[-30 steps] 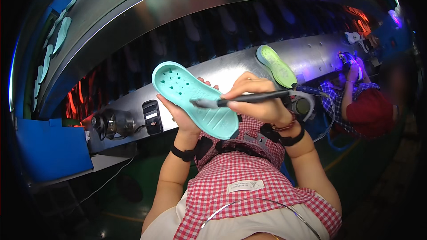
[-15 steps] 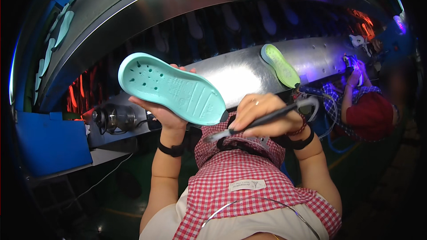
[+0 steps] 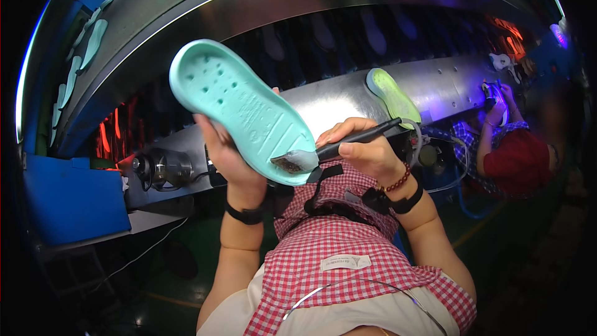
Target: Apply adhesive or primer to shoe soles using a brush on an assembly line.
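Observation:
My left hand (image 3: 227, 152) grips a turquoise shoe sole (image 3: 239, 90) by its side edge, its recessed face with small holes and molded ridges turned toward me. The sole slants from upper left down to the right, with a small black tip at its lower end. In my right hand (image 3: 367, 149) is a black-handled brush (image 3: 357, 139) with a tube joined to the handle's far end. Its bristles lie against the sole's inner face near the lower end. The fingers of my left hand are partly hidden behind the sole.
A yellow-green sole (image 3: 395, 98) lies on the metal ledge (image 3: 448, 81). Beyond it runs a conveyor (image 3: 205, 3) carrying turquoise soles. At left stand a glass-and-metal pot-like device (image 3: 163, 168) and a blue box (image 3: 78, 194). At right a co-worker in a red cap (image 3: 519, 162) handles a shoe part.
My right hand has turned and brought the brush from below the sole onto its inner face. The sole has tilted more steeply, its upper end rising. Soles on the conveyor have shifted slightly.

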`<state>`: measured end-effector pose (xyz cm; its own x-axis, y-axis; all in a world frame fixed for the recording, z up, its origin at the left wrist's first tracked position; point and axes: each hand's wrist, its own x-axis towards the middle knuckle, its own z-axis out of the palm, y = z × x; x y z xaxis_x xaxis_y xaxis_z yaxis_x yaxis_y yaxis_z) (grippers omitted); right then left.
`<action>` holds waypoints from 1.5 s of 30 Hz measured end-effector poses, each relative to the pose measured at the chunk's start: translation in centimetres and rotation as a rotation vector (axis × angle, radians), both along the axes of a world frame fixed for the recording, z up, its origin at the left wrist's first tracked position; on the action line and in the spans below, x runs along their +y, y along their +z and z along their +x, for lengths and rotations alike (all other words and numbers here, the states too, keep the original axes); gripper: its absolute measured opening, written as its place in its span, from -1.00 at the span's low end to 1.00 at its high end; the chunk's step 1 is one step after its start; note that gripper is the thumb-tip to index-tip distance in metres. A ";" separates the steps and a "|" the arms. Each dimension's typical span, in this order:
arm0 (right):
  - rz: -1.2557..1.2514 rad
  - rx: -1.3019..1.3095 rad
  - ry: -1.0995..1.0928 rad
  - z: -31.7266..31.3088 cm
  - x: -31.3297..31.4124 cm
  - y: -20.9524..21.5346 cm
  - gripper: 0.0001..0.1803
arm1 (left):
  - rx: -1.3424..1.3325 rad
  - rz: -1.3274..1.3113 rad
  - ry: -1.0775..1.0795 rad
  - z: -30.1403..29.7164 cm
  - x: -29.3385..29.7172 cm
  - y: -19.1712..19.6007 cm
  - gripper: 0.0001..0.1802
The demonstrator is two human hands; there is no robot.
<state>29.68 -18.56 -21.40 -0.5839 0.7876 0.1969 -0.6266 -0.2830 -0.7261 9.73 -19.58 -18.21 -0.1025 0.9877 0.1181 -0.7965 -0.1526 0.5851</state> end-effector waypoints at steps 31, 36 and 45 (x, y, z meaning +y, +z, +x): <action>0.869 -0.437 -0.050 1.5 0.2 5.4 -0.83 | -0.307 -0.173 -0.555 0.0 1.0 -0.6 -0.39; 0.983 -0.559 0.133 2.3 2.4 5.3 -0.79 | 0.063 -0.437 -0.714 -0.5 1.4 -0.5 -0.54; 1.188 -0.656 0.224 2.9 2.1 5.3 -0.79 | 0.344 -0.537 -0.683 -1.1 0.5 -0.2 -0.53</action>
<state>32.61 -16.41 -16.12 -0.9214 0.2189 0.3211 -0.1014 0.6621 -0.7425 8.63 -19.11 -18.38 0.4761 0.7524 -0.4552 -0.3841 0.6435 0.6620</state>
